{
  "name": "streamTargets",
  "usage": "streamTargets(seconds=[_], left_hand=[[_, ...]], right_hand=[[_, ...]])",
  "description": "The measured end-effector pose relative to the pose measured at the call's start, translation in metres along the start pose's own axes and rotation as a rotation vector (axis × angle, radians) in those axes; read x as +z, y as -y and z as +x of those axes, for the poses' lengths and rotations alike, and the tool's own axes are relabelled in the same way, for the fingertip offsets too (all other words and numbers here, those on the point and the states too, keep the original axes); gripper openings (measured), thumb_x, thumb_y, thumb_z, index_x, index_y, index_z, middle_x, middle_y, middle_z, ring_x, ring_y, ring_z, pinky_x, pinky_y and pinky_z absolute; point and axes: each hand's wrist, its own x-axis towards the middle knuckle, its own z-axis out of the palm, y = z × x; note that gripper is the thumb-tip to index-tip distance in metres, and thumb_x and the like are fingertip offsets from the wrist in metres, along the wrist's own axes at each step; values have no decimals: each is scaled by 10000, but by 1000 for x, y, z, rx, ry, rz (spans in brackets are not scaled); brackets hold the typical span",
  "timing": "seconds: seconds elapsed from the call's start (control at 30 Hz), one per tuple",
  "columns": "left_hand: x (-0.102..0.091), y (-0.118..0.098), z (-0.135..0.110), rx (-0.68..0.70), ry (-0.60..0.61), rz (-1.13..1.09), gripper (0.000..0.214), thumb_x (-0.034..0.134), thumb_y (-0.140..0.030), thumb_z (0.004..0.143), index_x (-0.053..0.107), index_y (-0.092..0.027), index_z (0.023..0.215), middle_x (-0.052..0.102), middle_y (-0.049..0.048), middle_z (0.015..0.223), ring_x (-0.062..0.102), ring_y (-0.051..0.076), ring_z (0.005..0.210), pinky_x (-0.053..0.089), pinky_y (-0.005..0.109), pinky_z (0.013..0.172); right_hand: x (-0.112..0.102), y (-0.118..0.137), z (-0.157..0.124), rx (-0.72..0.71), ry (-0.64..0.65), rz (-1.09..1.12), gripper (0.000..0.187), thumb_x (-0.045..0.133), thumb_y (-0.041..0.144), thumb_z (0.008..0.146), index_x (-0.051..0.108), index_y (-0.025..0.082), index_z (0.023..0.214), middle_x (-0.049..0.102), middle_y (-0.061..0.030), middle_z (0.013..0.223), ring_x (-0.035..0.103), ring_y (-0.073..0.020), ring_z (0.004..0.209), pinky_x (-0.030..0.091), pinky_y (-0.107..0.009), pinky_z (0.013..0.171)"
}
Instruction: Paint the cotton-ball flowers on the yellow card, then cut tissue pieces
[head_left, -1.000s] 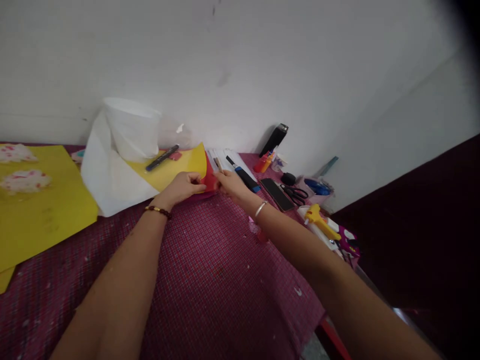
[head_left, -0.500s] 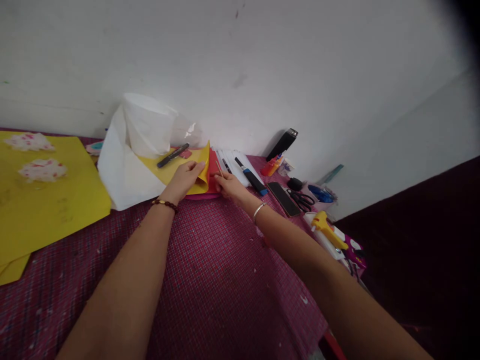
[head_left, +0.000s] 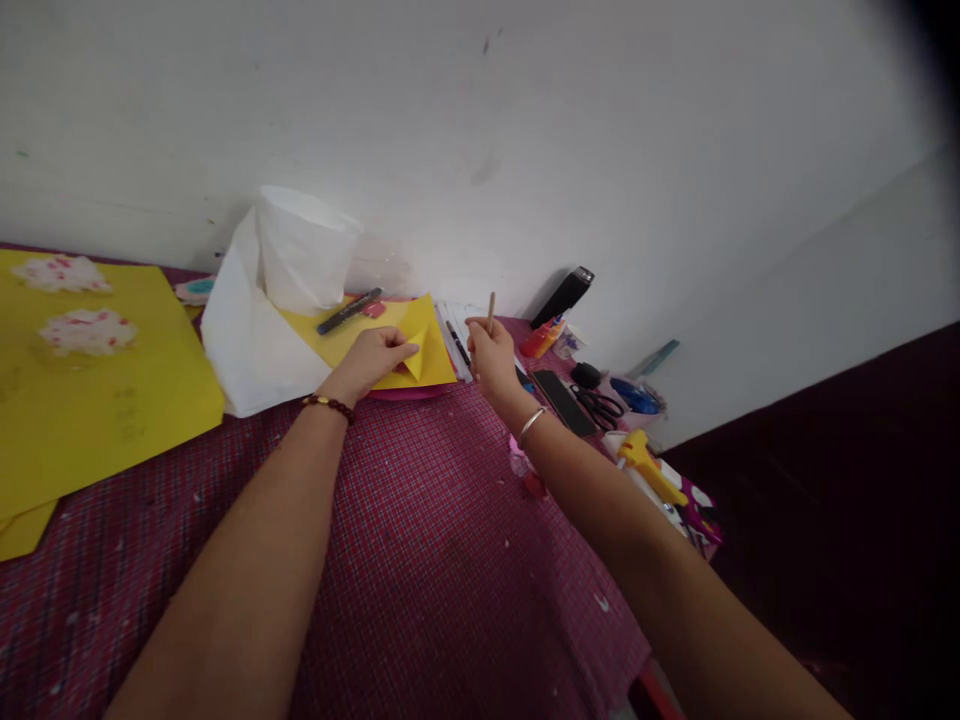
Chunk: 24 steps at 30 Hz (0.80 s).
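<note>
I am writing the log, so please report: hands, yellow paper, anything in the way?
Left hand pinching yellow paper. Right hand gripping thin stick. Dark marker lying on that paper, clear of both hands.

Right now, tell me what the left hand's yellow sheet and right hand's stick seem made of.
Yellow sheet: probably matte paper or thin card, from its dull surface and bend at the left hand. Stick in the right hand: perhaps wood, from its tan colour; finish unclear.

The yellow sheet point(head_left: 441, 362) lies left of frame centre, puckered near its right end. The thin tan stick point(head_left: 491, 311) is near-upright, near centre.
</note>
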Motion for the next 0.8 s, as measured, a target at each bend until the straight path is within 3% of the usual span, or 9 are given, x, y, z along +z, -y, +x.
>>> streamTargets(seconds=[0.1,0.2,0.37,0.5,0.57,0.67,0.73,0.8], left_hand=[[-1,4,3,43,68,49,180,679,-268,658,528,-170,659,482,-38,626,479,94,572,384,239,568],[-2,3,3,108,144,152,158,669,-270,644,547,-172,662,463,-51,614,412,88,557,314,240,549],[-2,-2,-1,131,221,184,149,671,-268,666,568,-173,617,493,-43,598,423,93,565,317,250,570],[-1,-8,-6,81,207,87,252,692,-293,710,545,-172,545,503,-26,547,435,89,521,335,250,545],[-2,-10,-7,55,96,-58,291,645,-347,782,559,-172,566,558,6,578,485,98,524,377,254,546],[-9,-7,-1,43,-352,-253,297,557,-367,849,559,-179,619,576,18,607,513,103,514,404,250,520],[-17,-1,5,64,-635,-268,303,530,-359,852,533,-186,603,543,5,573,493,100,493,394,242,494],[-24,6,11,84,-751,-238,317,514,-361,846,517,-190,579,529,5,545,487,105,485,392,242,484]], right_hand=[[1,2,1,56,101,-102,126,528,274,873,586,165,845,519,45,580,343,-61,433,288,-204,448],[9,0,1,143,261,-247,226,504,329,901,616,138,854,595,6,600,364,-67,436,298,-209,459],[26,3,13,143,317,-499,399,465,480,916,627,123,844,626,-39,648,417,-87,471,315,-225,476],[35,8,27,120,333,-631,195,577,299,818,619,126,739,582,-30,610,461,-107,520,336,-234,511],[36,10,33,119,321,-635,73,583,169,747,615,124,700,550,-20,567,471,-116,538,344,-237,531],[33,14,41,103,277,-601,75,548,102,724,611,127,693,527,-5,553,472,-113,551,358,-231,549],[28,18,46,83,220,-556,99,519,119,771,606,133,727,505,9,551,451,-102,538,357,-222,538],[20,21,50,71,160,-513,106,514,132,806,598,131,742,464,24,535,418,-94,521,352,-219,520]])
